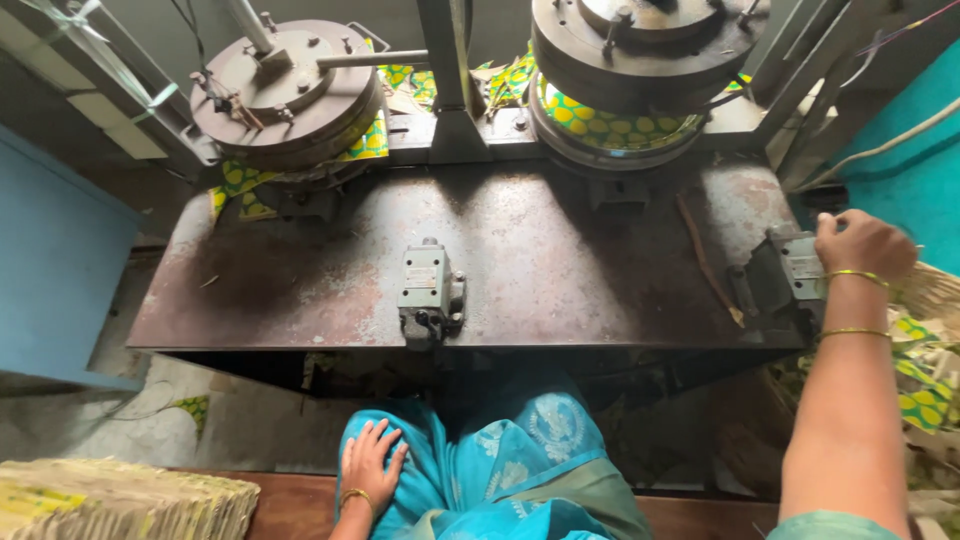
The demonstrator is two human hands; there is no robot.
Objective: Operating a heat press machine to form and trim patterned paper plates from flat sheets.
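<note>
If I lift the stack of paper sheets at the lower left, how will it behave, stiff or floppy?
The stack of sheets looks thick, so it is probably heavy for one hand. The thin, uneven edges suggest single sheets would flop and bend. Loose layers may slide apart if pushed sideways. The left hand rests on the lap beside it; the right hand is on a grey box.

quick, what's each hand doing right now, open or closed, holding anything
Left hand: open, fingers spread, flat on the teal patterned cloth over the lap, holding nothing.
Right hand: closed over the grey metal control box at the rusty steel table's right edge.
</note>
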